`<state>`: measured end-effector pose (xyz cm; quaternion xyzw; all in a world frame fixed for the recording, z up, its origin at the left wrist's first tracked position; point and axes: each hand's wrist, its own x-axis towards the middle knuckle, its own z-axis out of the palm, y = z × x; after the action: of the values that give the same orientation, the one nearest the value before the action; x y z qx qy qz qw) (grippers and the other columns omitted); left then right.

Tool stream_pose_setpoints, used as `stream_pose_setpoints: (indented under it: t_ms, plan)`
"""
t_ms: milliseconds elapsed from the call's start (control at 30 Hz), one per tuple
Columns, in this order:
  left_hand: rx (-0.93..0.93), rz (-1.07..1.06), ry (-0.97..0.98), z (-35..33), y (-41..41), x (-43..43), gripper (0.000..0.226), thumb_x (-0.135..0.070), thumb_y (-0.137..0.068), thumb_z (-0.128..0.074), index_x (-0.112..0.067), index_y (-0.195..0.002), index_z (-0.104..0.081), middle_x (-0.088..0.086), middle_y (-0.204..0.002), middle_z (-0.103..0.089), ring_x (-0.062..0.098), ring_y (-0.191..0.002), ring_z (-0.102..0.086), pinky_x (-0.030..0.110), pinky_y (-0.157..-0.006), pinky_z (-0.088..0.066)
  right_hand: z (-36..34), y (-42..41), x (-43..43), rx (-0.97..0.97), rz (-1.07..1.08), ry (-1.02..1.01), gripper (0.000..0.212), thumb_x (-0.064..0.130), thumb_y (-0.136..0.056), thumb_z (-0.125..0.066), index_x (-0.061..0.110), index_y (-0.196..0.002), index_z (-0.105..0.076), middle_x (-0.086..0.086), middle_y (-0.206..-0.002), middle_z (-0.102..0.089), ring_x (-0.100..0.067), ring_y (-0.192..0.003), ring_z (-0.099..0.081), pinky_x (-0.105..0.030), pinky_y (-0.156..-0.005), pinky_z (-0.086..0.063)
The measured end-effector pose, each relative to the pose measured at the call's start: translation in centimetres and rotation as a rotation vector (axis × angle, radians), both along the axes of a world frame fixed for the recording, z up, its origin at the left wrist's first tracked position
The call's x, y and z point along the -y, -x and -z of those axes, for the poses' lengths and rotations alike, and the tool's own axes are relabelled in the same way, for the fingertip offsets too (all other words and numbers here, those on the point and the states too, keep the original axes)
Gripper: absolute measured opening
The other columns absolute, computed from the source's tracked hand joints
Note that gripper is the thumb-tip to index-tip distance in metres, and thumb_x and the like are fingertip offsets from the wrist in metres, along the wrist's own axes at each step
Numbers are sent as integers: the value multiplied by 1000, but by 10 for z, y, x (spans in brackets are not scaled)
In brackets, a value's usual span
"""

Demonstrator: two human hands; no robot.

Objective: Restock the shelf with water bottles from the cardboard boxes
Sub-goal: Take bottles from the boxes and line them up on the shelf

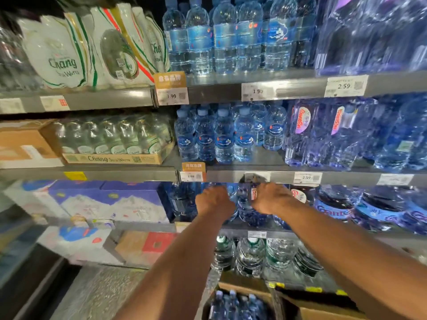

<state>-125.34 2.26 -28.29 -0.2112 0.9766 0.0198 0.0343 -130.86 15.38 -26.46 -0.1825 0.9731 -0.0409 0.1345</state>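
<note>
At the centre of the frame, on the third shelf [240,230], a bottle [248,204] is gripped by the right hand [272,199], fingers wrapped round it. The left hand [213,202] is curled just beside it (what it holds cannot be told). More bottles [233,306] are held in the box [245,288] at lower centre.

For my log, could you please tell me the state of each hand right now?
Left hand: fingers curled, grip cannot be told.
Right hand: grips a water bottle.
</note>
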Motion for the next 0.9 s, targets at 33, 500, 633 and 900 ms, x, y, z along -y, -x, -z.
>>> stream_pose_setpoints:
  t_ms: [33,500,633,900]
  plan:
    - [6,10,-12,2,-10,-1,35,-37,-91,-48,-19,-120,-55,6,-120,-61,28,-112,-58,34,-74,-42,4,-10,-2,3,1,-10,47,30,-91,-54,5,-129,-50,-16,-128,-57,-29,-112,-57,-34,-91,-49]
    - [181,121,-124,86,-153,-21,31,-27,-90,-50,-16,-118,-59,6,-118,-61,26,-106,-61,35,-78,-47,100,-167,-17,179,29,-76,12,23,-84,-55,11,-88,-58,-10,-103,-65,-27,-92,-62,-33,-75,-48]
    - [213,103,-150,119,-158,-31,27,-31,-91,-53,-17,-113,-61,6,-116,-63,27,-106,-61,31,-72,-41,127,-169,-29,229,12,-64,24,22,-85,-51,9,-103,-61,-11,-108,-64,-29,-95,-61,-31,-70,-44]
    - [328,51,-271,187,-132,-48,29,-32,-87,-50,-20,-112,-61,6,-112,-64,27,-103,-62,33,-79,-46,201,-133,-45,371,76,-7,16,31,-87,-51,16,-89,-56,-1,-90,-59,-20,-77,-56,-28,-61,-44]
